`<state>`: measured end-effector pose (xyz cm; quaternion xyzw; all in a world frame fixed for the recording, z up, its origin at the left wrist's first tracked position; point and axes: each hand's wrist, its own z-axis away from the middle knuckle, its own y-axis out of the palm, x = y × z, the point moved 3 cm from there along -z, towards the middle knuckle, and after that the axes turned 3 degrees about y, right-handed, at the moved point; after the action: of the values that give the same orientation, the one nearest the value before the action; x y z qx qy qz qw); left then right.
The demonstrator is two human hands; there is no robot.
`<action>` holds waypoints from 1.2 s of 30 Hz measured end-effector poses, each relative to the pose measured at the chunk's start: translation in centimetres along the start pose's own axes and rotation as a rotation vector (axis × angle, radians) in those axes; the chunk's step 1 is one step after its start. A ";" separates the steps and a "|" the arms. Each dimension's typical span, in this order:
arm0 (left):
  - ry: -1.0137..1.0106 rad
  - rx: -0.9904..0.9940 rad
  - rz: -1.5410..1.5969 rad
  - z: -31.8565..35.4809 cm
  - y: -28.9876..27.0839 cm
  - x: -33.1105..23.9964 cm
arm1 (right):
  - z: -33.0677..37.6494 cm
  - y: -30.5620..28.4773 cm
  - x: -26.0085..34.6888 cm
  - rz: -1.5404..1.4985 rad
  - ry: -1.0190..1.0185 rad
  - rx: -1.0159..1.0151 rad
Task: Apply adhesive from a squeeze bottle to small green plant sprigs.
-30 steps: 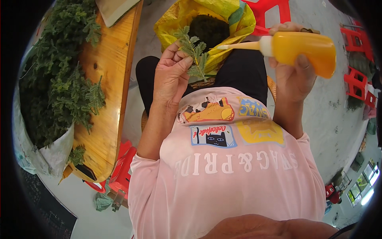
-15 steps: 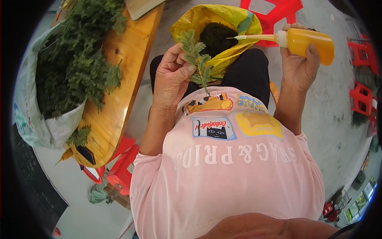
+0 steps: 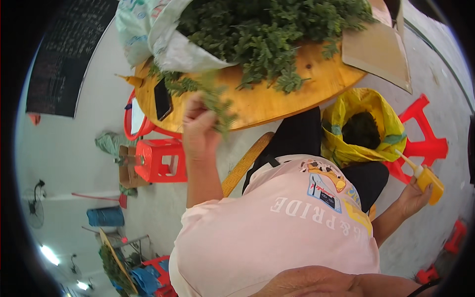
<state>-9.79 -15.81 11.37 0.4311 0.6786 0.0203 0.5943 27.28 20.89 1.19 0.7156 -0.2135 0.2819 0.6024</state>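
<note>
Two thumb-and-finger grips show: the left hand [image 3: 200,128], blurred, pinches a green sprig [image 3: 221,109] that overlaps the near edge of the wooden table [image 3: 262,106]. Fingers of the right hand [image 3: 414,198] curl around a yellow squeeze bottle [image 3: 431,188], well right of the table, nozzle slanting toward it. On the table, heaped greenery [image 3: 277,34] spills from a white sack [image 3: 185,52]; a dark phone [image 3: 162,100] lies near its left end. A yellow bag [image 3: 339,143] stands just beside the table's right side, a red stool [image 3: 430,146] farther right.
</note>
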 end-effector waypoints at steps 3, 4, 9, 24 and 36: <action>0.189 -0.334 -0.198 -1.8 -4.6 -3.8 | 0.1 -0.5 0.0 0.070 -0.001 -0.055; 0.233 -0.412 -0.238 -2.4 -6.5 -4.9 | 0.1 -0.4 -0.3 0.067 0.009 -0.042; 0.244 -0.576 -0.473 -7.9 -18.4 -9.9 | -0.2 -0.8 -0.6 0.159 0.028 -0.047; -0.129 -0.045 -1.611 -12.1 -14.5 -1.8 | 1.0 -2.9 1.4 1.229 -0.282 0.084; 0.069 0.213 -1.695 -11.2 -4.2 15.8 | 3.5 2.2 4.5 0.368 -0.137 -0.258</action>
<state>-20.19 -3.41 -0.07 -0.1693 0.7878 -0.4817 0.3443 29.75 17.24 5.43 0.5993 -0.4152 0.3081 0.6112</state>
